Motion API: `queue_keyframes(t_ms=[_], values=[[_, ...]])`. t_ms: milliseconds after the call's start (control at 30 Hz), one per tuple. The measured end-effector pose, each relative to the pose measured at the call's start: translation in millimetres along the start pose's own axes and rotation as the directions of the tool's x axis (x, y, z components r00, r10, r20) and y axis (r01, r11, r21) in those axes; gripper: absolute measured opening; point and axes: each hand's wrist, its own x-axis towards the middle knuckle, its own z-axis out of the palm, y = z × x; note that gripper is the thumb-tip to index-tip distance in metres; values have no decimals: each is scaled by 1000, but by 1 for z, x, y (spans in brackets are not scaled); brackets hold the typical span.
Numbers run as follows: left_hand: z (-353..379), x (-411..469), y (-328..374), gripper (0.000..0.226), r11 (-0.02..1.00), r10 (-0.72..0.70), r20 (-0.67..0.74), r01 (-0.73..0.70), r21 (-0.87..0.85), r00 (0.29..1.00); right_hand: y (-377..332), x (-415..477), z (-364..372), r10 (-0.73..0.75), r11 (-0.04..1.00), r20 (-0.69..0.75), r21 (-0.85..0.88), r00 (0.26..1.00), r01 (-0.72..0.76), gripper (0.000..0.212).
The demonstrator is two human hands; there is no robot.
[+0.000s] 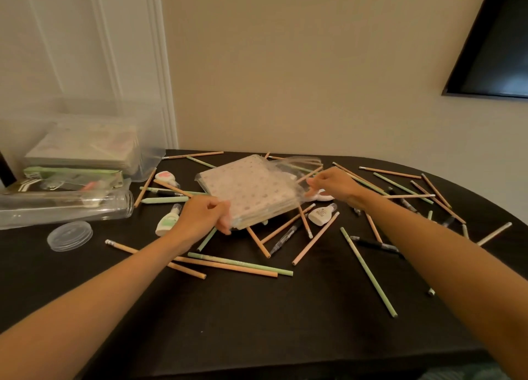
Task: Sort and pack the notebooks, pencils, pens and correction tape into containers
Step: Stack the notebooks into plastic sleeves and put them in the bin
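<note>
Status: early stage, most items unsorted.

On the dark oval counter (257, 336), a stack of pale dotted notebooks in clear plastic wrap (251, 188) lies tilted near the centre, propped on loose pencils. The left hand (204, 218) has its fingers curled round the stack's near corner. The right hand (333, 183) appears to pinch the loose wrap at the stack's right side.

Done, as judged: the clear plastic box (151, 162) at the far left corner already holds flat items that look like notebooks, though they are blurred.

Outstanding:
- The tan and green pencils (225, 266) are scattered from the centre to the right edge.
- The black pens (374, 244) lie loose among them.
- The white correction tape dispensers (321, 214) lie loose beside the stack.
- The clear cylindrical jar (85, 208) lies on its side at the left edge, seemingly unfilled.
- Its round clear lid (70, 236) is off and lies just beside it.
</note>
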Motion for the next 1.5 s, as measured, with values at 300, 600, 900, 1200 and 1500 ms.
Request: queue_keyframes(t_ms=[300, 600, 900, 1200, 1500], values=[[10, 20, 2, 22, 930, -329, -96, 305, -204, 939, -10, 27, 35, 280, 958, -216, 128, 935, -257, 28], [15, 29, 3, 40, 853, -448, -91, 394, -341, 890, -23, 37, 30, 596, 688, 29, 496, 803, -529, 29], [2, 39, 17, 25, 598, -522, 215, 534, -597, 825, -33, 43, 21, 659, 516, 125, 643, 742, -567, 25], [6, 41, 26, 27, 459, -289, 364, 462, -759, 885, -27, 39, 8, 599, 451, 126, 763, 791, -463, 15], [23, 45, 32, 29, 439, -183, 309, 359, -824, 933, -21, 14, 16, 348, 112, 163, 971, 923, -213, 43]])
